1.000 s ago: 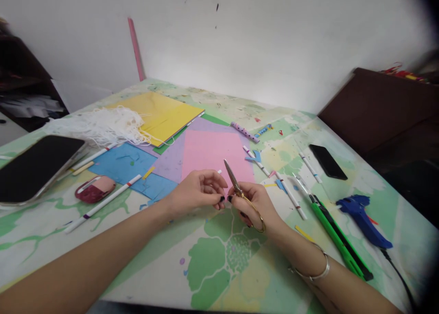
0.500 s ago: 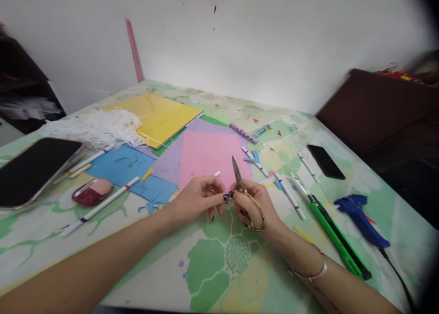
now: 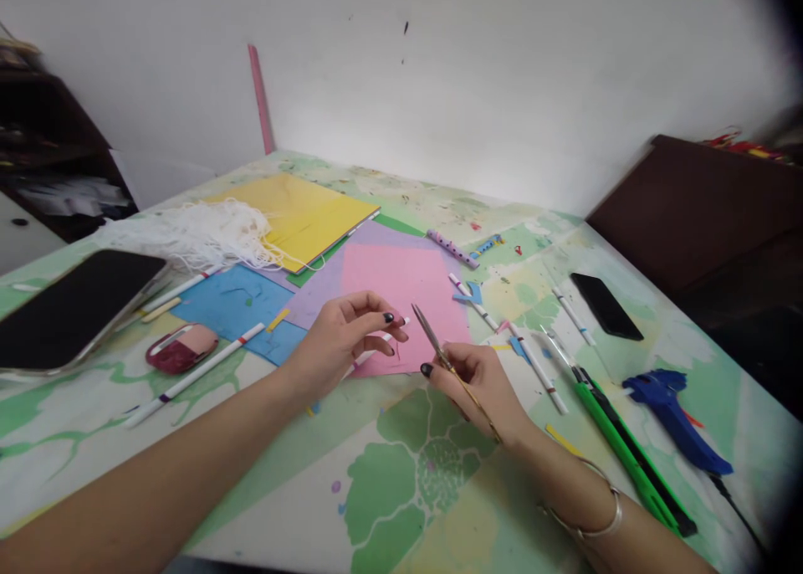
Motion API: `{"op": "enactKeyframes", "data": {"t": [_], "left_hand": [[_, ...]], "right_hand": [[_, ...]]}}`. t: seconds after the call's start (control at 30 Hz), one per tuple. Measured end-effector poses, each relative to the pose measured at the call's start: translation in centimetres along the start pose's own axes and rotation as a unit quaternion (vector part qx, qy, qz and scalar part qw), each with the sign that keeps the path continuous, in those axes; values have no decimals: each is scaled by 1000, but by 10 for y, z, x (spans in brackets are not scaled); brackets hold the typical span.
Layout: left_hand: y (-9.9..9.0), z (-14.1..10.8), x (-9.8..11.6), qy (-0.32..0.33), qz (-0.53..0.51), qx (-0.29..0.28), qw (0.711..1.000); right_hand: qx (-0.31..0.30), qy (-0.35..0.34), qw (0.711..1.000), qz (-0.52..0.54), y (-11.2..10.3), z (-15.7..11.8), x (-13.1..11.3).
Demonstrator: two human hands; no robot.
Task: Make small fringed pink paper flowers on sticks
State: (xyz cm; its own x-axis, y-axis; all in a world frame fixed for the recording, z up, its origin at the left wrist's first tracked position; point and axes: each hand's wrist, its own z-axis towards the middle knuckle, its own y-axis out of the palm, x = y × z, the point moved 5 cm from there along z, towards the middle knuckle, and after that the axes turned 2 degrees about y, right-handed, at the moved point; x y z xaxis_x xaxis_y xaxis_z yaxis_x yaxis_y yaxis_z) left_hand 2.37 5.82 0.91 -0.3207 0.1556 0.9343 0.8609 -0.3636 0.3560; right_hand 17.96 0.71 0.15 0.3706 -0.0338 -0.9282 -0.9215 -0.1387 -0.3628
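My right hand (image 3: 480,386) grips a pair of scissors (image 3: 432,333) with gold handles, blades together and pointing up and away to the left. To its left, my left hand (image 3: 348,331) hovers over the near edge of a pink sheet (image 3: 392,277), thumb and forefinger pinched. Whatever sits in that pinch is too small to make out. A white marker, mostly hidden, lies behind the left fingers. The scissor tips are close to the left fingertips but apart from them.
Blue paper (image 3: 229,298), a yellow pad (image 3: 307,214) and white yarn (image 3: 207,235) lie left, near a large phone (image 3: 81,306) and a maroon case (image 3: 181,348). On the right are a green cutter (image 3: 633,448), a blue glue gun (image 3: 677,415), a smaller phone (image 3: 606,306) and several markers.
My hands have moved apart. The left has risen up and left, still pinching; the right has shifted slightly right, and the scissors have turned to lean further left.
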Motion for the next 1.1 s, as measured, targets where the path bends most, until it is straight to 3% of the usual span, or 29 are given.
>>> {"op": "enactKeyframes", "data": {"t": [0.2,0.57,1.1], "left_hand": [[-1,0,4,23,-15,17,999],[1,-1,0,19,-30,43,998],[2,-1,-1,23,-44,38,998]], "right_hand": [[-25,-16,999,-38,7,0,2],[-16,-6,998,-62,8,2,6],[-12,-1,998,-57,8,4,8]]}}
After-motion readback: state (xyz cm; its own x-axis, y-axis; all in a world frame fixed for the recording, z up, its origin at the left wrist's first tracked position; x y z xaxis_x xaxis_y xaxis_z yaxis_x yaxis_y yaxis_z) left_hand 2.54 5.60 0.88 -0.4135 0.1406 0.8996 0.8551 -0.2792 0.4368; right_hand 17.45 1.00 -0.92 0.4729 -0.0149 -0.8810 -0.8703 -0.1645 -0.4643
